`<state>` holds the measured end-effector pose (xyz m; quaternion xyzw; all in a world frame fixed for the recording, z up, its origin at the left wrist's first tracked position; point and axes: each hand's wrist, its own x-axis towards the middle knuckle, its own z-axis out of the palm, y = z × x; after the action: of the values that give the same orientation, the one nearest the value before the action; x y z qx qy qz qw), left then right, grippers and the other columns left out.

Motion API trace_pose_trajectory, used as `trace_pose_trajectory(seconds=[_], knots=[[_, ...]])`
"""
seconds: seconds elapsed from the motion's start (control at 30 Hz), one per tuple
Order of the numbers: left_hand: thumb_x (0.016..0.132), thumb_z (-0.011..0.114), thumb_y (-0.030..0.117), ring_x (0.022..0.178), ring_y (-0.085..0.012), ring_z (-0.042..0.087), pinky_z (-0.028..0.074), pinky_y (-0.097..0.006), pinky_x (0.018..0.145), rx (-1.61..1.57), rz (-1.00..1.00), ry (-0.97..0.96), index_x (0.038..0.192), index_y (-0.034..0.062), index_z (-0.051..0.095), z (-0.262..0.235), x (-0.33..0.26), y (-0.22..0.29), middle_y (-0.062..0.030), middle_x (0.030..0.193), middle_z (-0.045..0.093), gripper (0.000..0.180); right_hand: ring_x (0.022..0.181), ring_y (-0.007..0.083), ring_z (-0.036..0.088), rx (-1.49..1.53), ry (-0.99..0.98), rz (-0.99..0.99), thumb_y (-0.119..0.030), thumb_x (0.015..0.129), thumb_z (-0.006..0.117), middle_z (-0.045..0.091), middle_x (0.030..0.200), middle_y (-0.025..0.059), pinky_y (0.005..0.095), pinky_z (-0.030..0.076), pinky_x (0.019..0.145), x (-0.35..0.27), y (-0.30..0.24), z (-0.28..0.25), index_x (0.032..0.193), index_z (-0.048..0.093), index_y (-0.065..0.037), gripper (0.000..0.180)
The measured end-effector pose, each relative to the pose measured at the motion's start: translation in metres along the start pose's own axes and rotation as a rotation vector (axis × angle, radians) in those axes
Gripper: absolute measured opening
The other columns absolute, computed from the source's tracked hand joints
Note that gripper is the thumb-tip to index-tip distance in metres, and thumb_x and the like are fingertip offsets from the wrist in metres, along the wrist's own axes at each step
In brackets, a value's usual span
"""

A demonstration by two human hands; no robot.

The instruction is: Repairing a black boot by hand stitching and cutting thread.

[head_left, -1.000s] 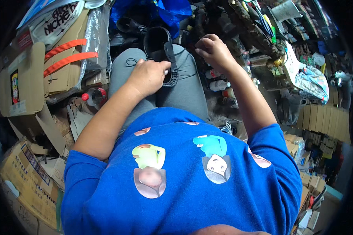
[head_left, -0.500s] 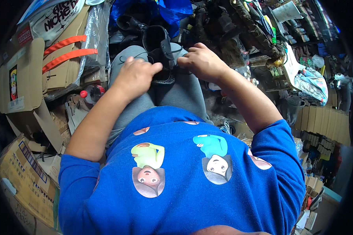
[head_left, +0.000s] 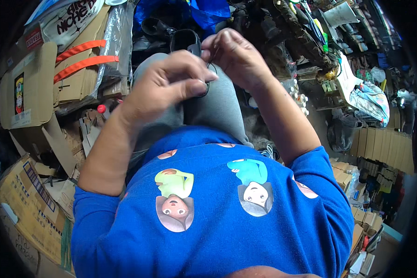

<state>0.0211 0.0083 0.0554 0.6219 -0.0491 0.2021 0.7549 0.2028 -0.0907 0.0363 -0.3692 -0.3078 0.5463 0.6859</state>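
Our right hand's fingers are curled in and pressed together, pinching a thin black lace that runs down from them in a small loop toward our left fingertips. Our left thumb reaches out straight beneath the bent forefinger, with the tips near the lace; blur keeps us from telling whether they grip it.

The black shoe lies just beyond the fingers, on our lap, with its opening farther from us. Our left hand covers much of its nearer part, while the right fingers stand just beside its right edge.

We hold the left hand with its back upward, thumb toward the right, its forearm slanting in from the lower left. The right hand is raised a little farther from our body, its curled fingers turned toward the left hand and its forearm coming up from the lower right. Both elbows are bent.

Below the hands we see our grey trousers and blue shirt. Past the shoe lie other dark footwear and a blue plastic bag. To our left stand a cardboard box and a red-capped bottle.
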Motion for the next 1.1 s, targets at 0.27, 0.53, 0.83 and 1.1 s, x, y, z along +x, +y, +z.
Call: trace_pose_trajectory(seconds=[0.27, 0.53, 0.83, 1.1], knots=[[0.094, 0.051, 0.012, 0.082, -0.0117, 0.057, 0.049, -0.025, 0.073, 0.519, -0.208, 0.792, 0.106, 0.0056, 0.058, -0.133, -0.112, 0.007, -0.0007, 0.095, 0.055, 0.015, 0.068, 0.0181, 0.055, -1.553, 0.008, 0.366, -0.017, 0.076, 0.073, 0.055, 0.074, 0.0078, 0.0324, 0.045, 0.063, -0.079, -0.032, -0.092, 0.082, 0.061, -0.002, 0.020], [0.088, 0.065, 0.018, 0.089, -0.0100, 0.056, 0.045, -0.024, 0.078, 0.797, -0.191, 0.725, 0.107, 0.0000, 0.062, -0.112, -0.061, 0.024, -0.0053, 0.099, 0.062, 0.027, 0.087, 0.0268, 0.062, -1.529, 0.129, 0.433, -0.009, 0.078, 0.066, 0.063, 0.092, 0.0117, 0.0354, 0.049, 0.079, -0.106, -0.023, -0.124, 0.096, 0.067, -0.005, 0.018], [0.062, 0.083, 0.022, 0.092, -0.0257, 0.063, 0.047, -0.033, 0.085, 0.626, -0.353, 0.091, 0.116, 0.0008, 0.048, -0.048, 0.038, -0.100, -0.0163, 0.103, 0.064, 0.068, 0.080, 0.0080, 0.057, -1.163, -0.043, 0.226, 0.001, 0.079, 0.065, 0.058, 0.085, 0.0008, 0.0233, 0.047, 0.072, -0.006, -0.001, -0.051, 0.091, 0.066, -0.003, 0.012], [0.071, 0.074, 0.002, 0.085, -0.0077, 0.058, 0.045, -0.025, 0.083, 0.457, -0.636, -0.125, 0.097, 0.0023, 0.065, -0.052, 0.053, -0.094, -0.0013, 0.089, 0.068, 0.027, 0.083, 0.0164, 0.060, -1.270, -0.212, 0.124, -0.002, 0.075, 0.067, 0.058, 0.085, 0.0041, 0.0286, 0.049, 0.075, -0.003, 0.006, -0.068, 0.088, 0.068, -0.008, 0.014]])
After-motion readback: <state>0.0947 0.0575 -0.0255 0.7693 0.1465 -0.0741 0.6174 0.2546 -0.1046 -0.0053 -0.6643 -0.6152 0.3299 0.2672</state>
